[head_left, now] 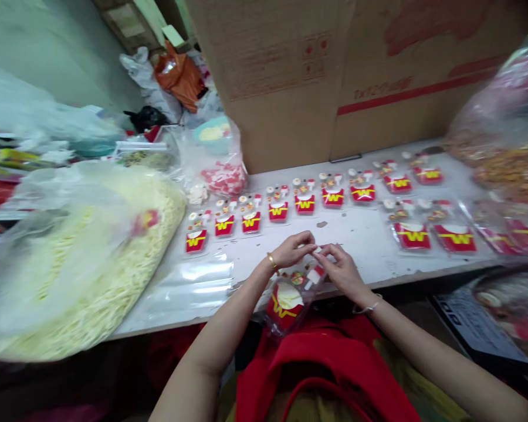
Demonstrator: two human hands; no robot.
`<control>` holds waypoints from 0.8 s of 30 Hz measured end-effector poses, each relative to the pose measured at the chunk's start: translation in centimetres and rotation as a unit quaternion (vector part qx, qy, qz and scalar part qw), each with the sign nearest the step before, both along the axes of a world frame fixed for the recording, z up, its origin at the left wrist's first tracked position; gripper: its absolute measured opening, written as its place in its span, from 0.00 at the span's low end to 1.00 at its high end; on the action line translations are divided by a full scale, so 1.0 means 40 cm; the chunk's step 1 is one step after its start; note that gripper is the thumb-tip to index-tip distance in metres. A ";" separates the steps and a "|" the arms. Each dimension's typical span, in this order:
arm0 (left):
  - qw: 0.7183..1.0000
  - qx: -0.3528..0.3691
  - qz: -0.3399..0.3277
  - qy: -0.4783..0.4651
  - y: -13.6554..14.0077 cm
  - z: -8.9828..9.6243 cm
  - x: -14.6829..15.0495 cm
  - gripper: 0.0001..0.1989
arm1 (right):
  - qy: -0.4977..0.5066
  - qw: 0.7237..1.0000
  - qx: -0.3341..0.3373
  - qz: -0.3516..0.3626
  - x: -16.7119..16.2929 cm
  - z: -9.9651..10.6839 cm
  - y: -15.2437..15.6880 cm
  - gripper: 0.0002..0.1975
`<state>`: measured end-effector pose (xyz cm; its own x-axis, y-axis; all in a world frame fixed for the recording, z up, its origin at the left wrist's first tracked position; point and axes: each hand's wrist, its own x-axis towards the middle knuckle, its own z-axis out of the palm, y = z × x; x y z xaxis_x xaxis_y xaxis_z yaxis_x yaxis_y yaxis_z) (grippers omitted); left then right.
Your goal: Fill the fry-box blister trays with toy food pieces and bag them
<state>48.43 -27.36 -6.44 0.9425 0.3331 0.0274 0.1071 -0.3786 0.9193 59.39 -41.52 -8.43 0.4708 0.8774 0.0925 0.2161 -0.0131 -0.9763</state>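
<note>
At the table's front edge my left hand [293, 249] and my right hand [341, 269] meet fingertip to fingertip. Both are closed in a pinch around a small white piece [317, 250], too small to name. Just below them a clear plastic blister pack [305, 305] rests tilted between the table edge and my lap. In it are a red toy fries box [285, 306] with a yellow W, a toy pizza [297, 278] and a red-and-white toy popsicle [314, 275]. My wrists and fingers partly cover the pack's upper end.
Filled blister packs [278, 211] stand in a row along the white table [264, 249], with more packs [412, 235] at right. A big bag of pale yellow pieces [92, 258] fills the left. Behind are a cardboard box [290, 88] and a bag of pink-and-white pieces [223, 179]. Clear plastic sheets [193, 287] lie near the left.
</note>
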 end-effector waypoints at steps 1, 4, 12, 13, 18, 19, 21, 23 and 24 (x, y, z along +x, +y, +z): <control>1.000 -0.003 0.026 -0.006 0.005 -0.002 0.008 0.12 | -0.007 1.000 0.005 -0.028 0.006 0.002 0.010 0.12; 0.984 -0.006 0.176 -0.037 0.032 -0.022 0.040 0.11 | -0.003 0.995 0.000 -0.099 0.020 -0.007 0.033 0.22; 0.921 0.039 0.375 -0.094 0.011 -0.045 0.136 0.17 | 0.150 0.988 -0.035 -0.020 0.182 -0.027 -0.031 0.22; 0.920 0.062 0.375 -0.093 0.001 -0.043 0.142 0.21 | 0.147 0.988 -0.033 -0.042 0.249 -0.013 -0.051 0.23; 0.973 0.092 0.211 0.004 -0.042 -0.053 0.189 0.16 | 0.077 0.976 -0.047 -0.199 0.705 0.099 -0.191 0.23; 0.983 0.094 0.157 0.022 -0.057 -0.057 0.207 0.15 | 0.058 0.971 -0.054 -0.227 0.795 0.119 -0.222 0.22; 0.991 0.118 0.062 0.027 -0.095 -0.064 0.251 0.13 | 0.023 0.959 -0.081 -0.270 0.945 0.140 -0.277 0.18; 0.985 0.170 0.001 0.002 -0.145 -0.065 0.307 0.13 | -0.010 0.948 -0.119 -0.294 1.045 0.135 -0.318 0.16; 0.979 0.201 -0.023 -0.011 -0.171 -0.064 0.337 0.13 | -0.028 0.944 -0.139 -0.298 1.077 0.124 -0.332 0.15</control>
